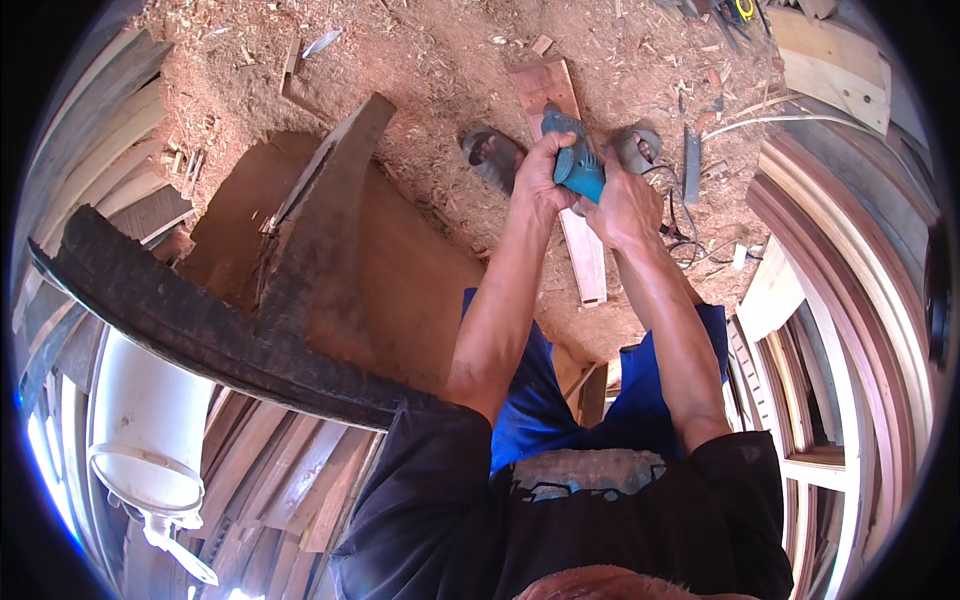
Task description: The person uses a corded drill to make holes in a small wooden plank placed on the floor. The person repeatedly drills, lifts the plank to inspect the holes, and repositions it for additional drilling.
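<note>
Both of my hands grip a teal power drill (580,172) from either side. My left hand (541,178) is wrapped round its front left part, thumb over the top. My right hand (628,208) closes round the rear right part. Beneath the tool lies a long, narrow wooden board (584,258) on the floor, between my feet. The tool's dark front end points at the board's far part; its tip is too small to make out. A black cord (683,222) lies loosely to the right of my right hand.
Wood shavings cover the floor (420,60). At left stands a brown panel with a dark, curved edge (180,290), near my left arm. A white cylindrical container (150,425) is beyond it. Wooden frames (850,260) lean at right. A dark flat bar (691,165) lies near my right foot.
</note>
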Demonstrator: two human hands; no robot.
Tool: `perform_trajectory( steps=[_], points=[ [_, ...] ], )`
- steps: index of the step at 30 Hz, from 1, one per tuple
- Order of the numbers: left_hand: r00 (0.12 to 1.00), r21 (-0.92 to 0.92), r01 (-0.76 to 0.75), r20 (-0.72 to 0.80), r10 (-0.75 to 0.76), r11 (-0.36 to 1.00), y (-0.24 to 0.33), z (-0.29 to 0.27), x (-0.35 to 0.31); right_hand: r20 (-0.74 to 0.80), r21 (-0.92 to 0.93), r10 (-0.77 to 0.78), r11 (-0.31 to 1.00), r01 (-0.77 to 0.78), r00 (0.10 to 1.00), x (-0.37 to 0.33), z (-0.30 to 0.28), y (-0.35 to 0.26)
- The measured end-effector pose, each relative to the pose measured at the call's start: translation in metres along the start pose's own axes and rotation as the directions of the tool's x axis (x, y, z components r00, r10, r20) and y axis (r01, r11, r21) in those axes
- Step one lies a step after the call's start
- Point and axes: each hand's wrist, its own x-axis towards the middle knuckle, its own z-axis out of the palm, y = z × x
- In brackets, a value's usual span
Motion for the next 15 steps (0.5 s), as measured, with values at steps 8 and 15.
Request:
perform_trajectory(
  steps=[8,15],
  points=[
    [0.997,0.077,0.044,-0.062,-0.039,0.996,0.002,0.005,0.001,-0.005,0.031,0.063,0.998,-0.063,0.998,0.002,0.009,-0.002],
    [0.998,0.046,0.032,-0.049,-0.030,0.998,0.007,0.000,0.011,0.002,0.048,0.075,0.996,-0.075,0.997,0.006,0.007,-0.003]
  ],
)
